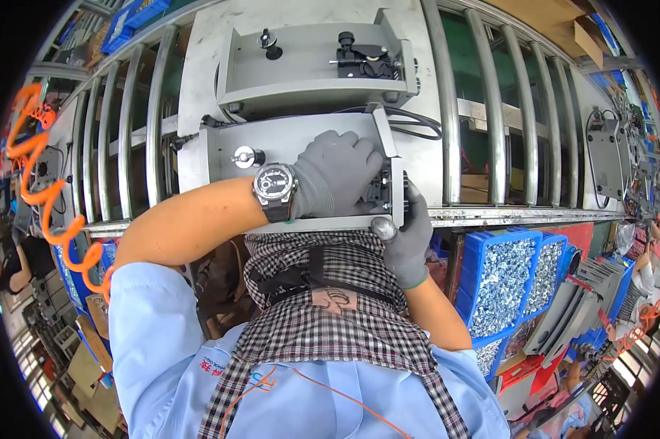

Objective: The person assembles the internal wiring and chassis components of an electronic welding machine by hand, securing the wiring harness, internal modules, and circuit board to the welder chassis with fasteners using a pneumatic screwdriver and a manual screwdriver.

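A grey metal housing, open at the top, lies in front of me on the metal work surface. My left hand, in a grey glove with a watch at the wrist, reaches inside it. Its fingers are curled down beside a black mechanism at the right end; the fingertips are hidden. From outside, my gloved right hand wraps the near right corner of the housing's end panel, thumb in front and fingers along black parts. A silver-topped knob stands on the housing floor, left of my left hand.
Beyond it lies a similar grey housing with a black mechanism fitted. A black cable loops at the right. Metal rollers flank the work surface. Blue bins hold small metal parts; an orange coiled hose hangs left.
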